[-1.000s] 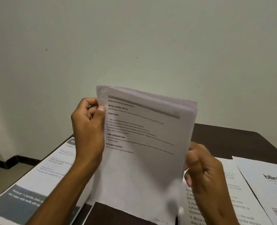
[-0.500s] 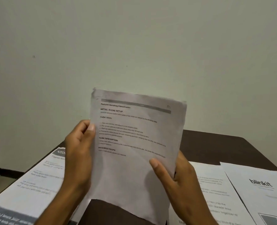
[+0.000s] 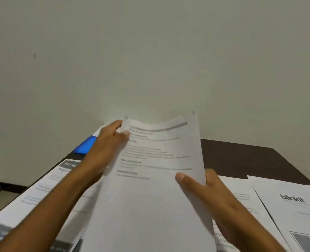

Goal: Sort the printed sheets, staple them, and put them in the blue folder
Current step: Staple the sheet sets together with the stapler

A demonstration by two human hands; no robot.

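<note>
I see both hands holding one stack of printed sheets up above the dark tabletop. The left hand pinches the top left edge, thumb on the front. The right hand grips the right edge, thumb on the front too. The words on the page look blurry. The blue folder lies at the far left, partly hidden behind the left hand. More papers lie flat: a kitchen page on the left and a blinkit page on the right.
</note>
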